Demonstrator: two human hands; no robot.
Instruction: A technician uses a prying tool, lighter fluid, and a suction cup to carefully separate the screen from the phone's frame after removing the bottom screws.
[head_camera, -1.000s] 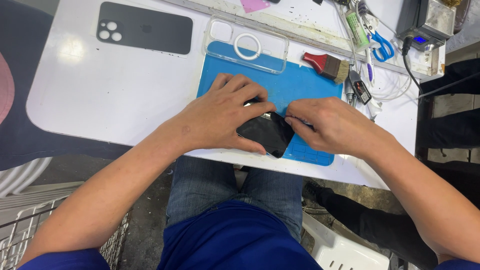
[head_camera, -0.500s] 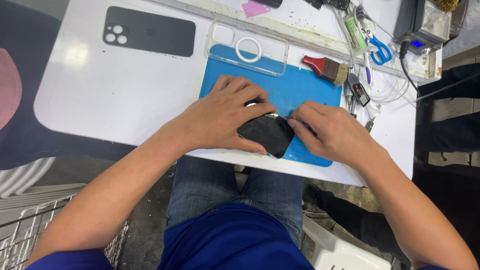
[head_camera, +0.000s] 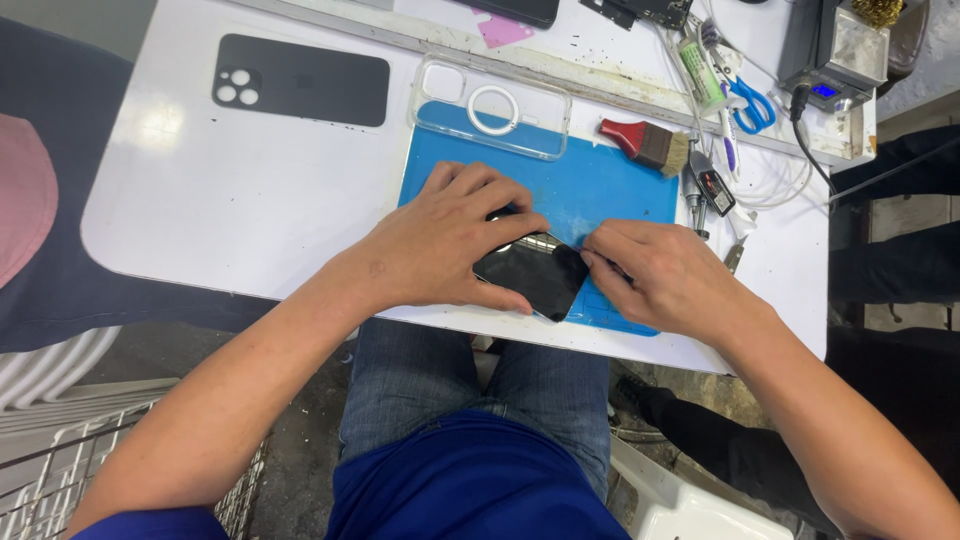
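Your left hand (head_camera: 450, 235) lay flat over the black phone (head_camera: 530, 272), fingers spread, pressing it down onto the blue mat (head_camera: 610, 190) at the desk's (head_camera: 200, 200) near edge. The phone's long axis ran diagonally, its exposed end pointing toward the near right and its far end hidden beneath your palm. Your right hand (head_camera: 665, 275) met the phone's right corner, fingertips pinched together there; whether they clamped a tool could not be told. Beyond the mat lay a clear phone case (head_camera: 490, 108), a red-handled brush (head_camera: 645, 142) and a black back cover (head_camera: 300, 80).
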